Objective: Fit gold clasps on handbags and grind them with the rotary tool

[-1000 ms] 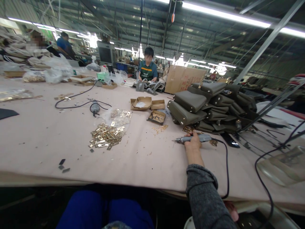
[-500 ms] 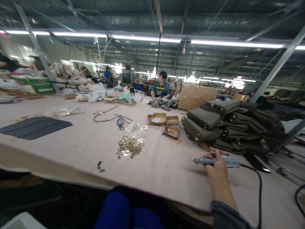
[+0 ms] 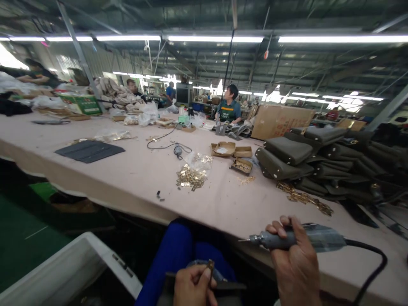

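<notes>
"While we look down at our two hands, which way does the electric screwdriver point?"

"Its thin bit points left, out past our right hand's fingers, and the long axis lies nearly level across our view. The black cord leaves the opposite end, to the right of those fingers, and bends down."

"So we have it firmly?"

"Yes, our right hand has its fingers wrapped around the grey-blue barrel. In our left hand, thumb and fingers are pinched together on a small metal piece, to the left of the bit and lower. A dark flat piece shows around those left fingers."

"How does the screwdriver look to us?"

"Smooth and rounded, with a silvery stepped collar at the front and darker patches on top of the thicker rear."

"And what has changed for us since half a second ago?"

"We had it out over the tabletop, beside the dark bags. Now it is closer to us, by the near edge, and our left hand has come into view. Beyond our right fingers, we see more of the gold-coloured hardware in front of the bags."
</notes>
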Available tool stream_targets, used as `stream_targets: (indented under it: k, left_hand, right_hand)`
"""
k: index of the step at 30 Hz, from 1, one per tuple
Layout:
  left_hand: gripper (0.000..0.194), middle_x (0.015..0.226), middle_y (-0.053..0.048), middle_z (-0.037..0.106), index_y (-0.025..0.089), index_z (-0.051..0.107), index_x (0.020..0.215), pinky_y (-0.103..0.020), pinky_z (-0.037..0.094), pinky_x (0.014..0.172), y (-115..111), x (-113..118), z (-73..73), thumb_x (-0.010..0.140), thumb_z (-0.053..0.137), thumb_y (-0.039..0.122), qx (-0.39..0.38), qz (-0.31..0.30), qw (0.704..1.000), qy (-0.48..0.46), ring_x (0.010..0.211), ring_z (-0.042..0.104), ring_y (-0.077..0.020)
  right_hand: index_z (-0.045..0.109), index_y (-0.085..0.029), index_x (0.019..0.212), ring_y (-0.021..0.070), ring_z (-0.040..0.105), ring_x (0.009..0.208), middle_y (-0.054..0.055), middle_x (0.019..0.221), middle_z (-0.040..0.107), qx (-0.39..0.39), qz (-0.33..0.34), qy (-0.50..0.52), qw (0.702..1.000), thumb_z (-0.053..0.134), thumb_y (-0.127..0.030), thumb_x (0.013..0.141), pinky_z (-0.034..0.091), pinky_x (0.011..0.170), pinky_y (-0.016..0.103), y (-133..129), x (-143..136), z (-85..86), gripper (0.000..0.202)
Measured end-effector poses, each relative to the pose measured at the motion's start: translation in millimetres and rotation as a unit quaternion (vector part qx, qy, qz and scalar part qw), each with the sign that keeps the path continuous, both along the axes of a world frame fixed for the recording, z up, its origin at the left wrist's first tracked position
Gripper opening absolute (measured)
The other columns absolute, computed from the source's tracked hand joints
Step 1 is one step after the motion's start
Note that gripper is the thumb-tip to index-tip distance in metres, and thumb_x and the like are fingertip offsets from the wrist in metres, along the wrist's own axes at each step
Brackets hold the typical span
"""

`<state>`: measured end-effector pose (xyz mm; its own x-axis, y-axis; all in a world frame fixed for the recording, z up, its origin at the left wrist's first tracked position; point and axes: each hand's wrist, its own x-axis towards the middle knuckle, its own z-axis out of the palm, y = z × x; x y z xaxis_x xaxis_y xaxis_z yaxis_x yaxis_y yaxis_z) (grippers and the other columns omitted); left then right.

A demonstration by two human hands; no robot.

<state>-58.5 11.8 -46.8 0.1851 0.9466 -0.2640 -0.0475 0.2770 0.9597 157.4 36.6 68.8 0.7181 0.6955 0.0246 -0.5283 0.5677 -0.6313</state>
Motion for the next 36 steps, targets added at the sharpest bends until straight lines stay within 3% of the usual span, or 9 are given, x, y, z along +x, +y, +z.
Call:
stream_targets:
  k: [2,6,11,21,28,31,36]
  left_hand:
    - [0.038,0.043,-0.007,0.064,0.012,0.071,0.069,-0.019,0.033,0.040,-4,4,0.6,0.088,0.059,0.042,-0.004,0.014,1.000,0.013,0.033,0.053,-0.0127]
    - [0.031,0.045,-0.005,0.064,0.012,0.070,0.069,-0.021,0.040,0.039,-8,7,5.7,0.084,0.059,0.036,-0.027,0.038,0.999,0.001,0.035,0.056,-0.0147]
    - [0.029,0.045,-0.005,0.064,0.012,0.069,0.067,-0.020,0.040,0.038,-12,4,10.7,0.085,0.059,0.032,-0.038,0.042,0.998,0.003,0.035,0.057,-0.0147]
    - [0.029,0.044,-0.005,0.064,0.012,0.070,0.066,-0.020,0.041,0.038,-11,3,14.0,0.086,0.059,0.030,-0.032,0.040,0.999,0.005,0.034,0.057,-0.0144]
    - [0.028,0.052,-0.006,0.068,0.011,0.071,0.069,-0.020,0.040,0.037,-11,3,10.9,0.085,0.060,0.031,-0.030,0.045,0.999,0.002,0.035,0.058,-0.0142]
    - [0.029,0.046,-0.005,0.064,0.012,0.070,0.067,-0.020,0.039,0.036,-12,3,10.5,0.085,0.059,0.031,-0.037,0.043,0.998,0.003,0.033,0.057,-0.0143]
    - [0.028,0.045,-0.005,0.064,0.013,0.069,0.065,-0.020,0.039,0.035,-12,3,11.3,0.084,0.060,0.032,-0.037,0.044,0.998,-0.005,0.033,0.057,-0.0153]
  right_hand:
    - [0.058,-0.021,0.083,0.0060,0.045,0.056,-0.005,0.082,0.051,-0.013,0.004,-0.027,1.000,0.082,-0.022,0.079,0.053,0.056,0.023,-10,-24,-0.2,0.025]
    - [0.057,-0.021,0.086,0.0078,0.048,0.059,-0.004,0.080,0.055,-0.045,0.000,-0.092,0.995,0.080,-0.024,0.082,0.052,0.061,0.025,-23,-62,-3.4,0.024]
    - [0.059,-0.022,0.091,0.0090,0.048,0.055,-0.004,0.076,0.058,-0.054,0.009,-0.144,0.988,0.078,-0.023,0.085,0.051,0.060,0.028,-31,-88,-13.0,0.020]
    - [0.060,-0.019,0.083,0.0101,0.052,0.052,-0.002,0.073,0.059,-0.053,0.025,-0.236,0.970,0.073,-0.024,0.090,0.048,0.056,0.029,-28,-105,-22.0,0.016]
    - [0.060,-0.019,0.083,0.0101,0.052,0.052,-0.002,0.074,0.060,-0.056,0.030,-0.237,0.969,0.074,-0.022,0.090,0.047,0.055,0.029,-25,-109,-28.1,0.016]
    - [0.059,-0.019,0.083,0.0105,0.052,0.052,-0.002,0.073,0.060,-0.060,0.031,-0.240,0.968,0.075,-0.023,0.090,0.046,0.055,0.029,-23,-110,-30.3,0.017]
    - [0.059,-0.019,0.078,0.0101,0.052,0.049,-0.003,0.068,0.059,-0.070,0.032,-0.300,0.951,0.073,-0.028,0.091,0.047,0.054,0.028,-22,-113,-30.1,0.021]
